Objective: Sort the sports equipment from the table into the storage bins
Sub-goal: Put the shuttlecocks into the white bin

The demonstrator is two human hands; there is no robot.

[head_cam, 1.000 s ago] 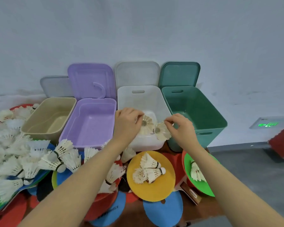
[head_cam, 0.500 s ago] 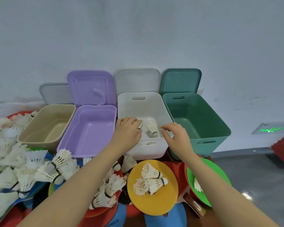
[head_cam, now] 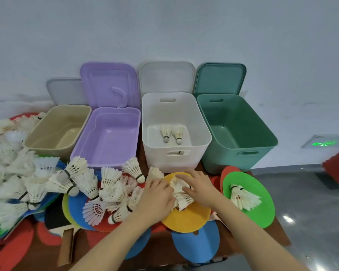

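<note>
Two white shuttlecocks (head_cam: 171, 133) lie side by side on the floor of the white bin (head_cam: 205, 124). Nearer to me, a small cluster of shuttlecocks (head_cam: 181, 194) sits on a yellow disc (head_cam: 186, 219). My left hand (head_cam: 157, 196) comes at the cluster from the left and my right hand (head_cam: 201, 189) from the right. The fingers of both hands curl onto the feathers, which hides most of the cluster. A big pile of shuttlecocks (head_cam: 27, 173) covers the left of the table.
The beige bin (head_cam: 47, 133), purple bin (head_cam: 82, 145) and green bin (head_cam: 262, 137) stand open in a row with the white one, lids leaning on the wall. A green disc (head_cam: 262, 214) carrying shuttlecocks (head_cam: 243, 198) lies at right. Blue discs (head_cam: 196, 245) and a paddle handle (head_cam: 67, 245) lie near the front edge.
Both hands let two shuttlecocks drop into the white bin, then pulled back toward me and came down onto the shuttlecocks on the yellow disc.
</note>
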